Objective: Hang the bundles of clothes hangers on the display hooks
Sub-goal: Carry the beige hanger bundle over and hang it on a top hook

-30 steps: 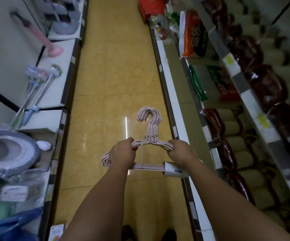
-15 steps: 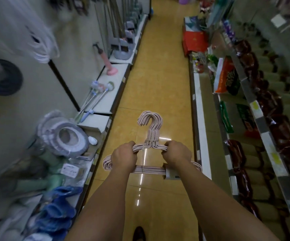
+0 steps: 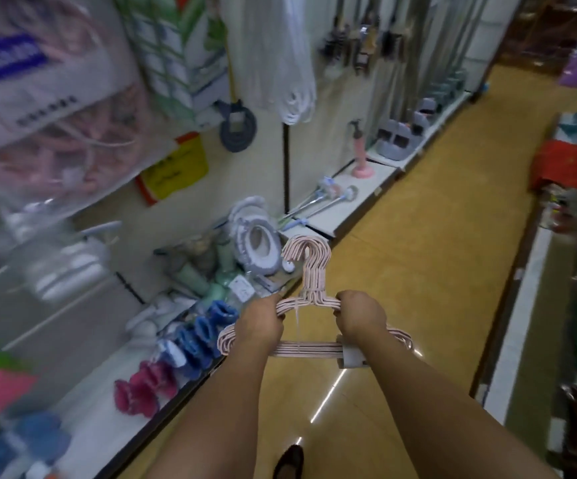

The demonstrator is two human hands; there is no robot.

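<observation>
A bundle of pale pink clothes hangers (image 3: 309,267) is held out in front of me over the aisle floor, hooks pointing up and away. My left hand (image 3: 261,324) grips its left shoulder and my right hand (image 3: 359,314) grips its right shoulder. A grey paper label (image 3: 349,357) wraps the bundle's bottom bars at the right. On the wall at upper left, white hanger bundles (image 3: 280,53) hang down from above, and a bagged pink hanger bundle (image 3: 62,108) hangs further left. The display hooks themselves are blurred or hidden.
Low shelf (image 3: 342,216) along the left wall carries toilet seat covers (image 3: 254,245), brushes, a pink plunger (image 3: 361,157) and blue and magenta slippers (image 3: 190,344). Yellow tiled aisle (image 3: 418,271) runs ahead. Another shelf unit (image 3: 529,305) with packaged goods lines the right side.
The view has swung up and left, from the floor and right shelves toward the left wall display. Both hands keep the same grip on the hanger bundle.
</observation>
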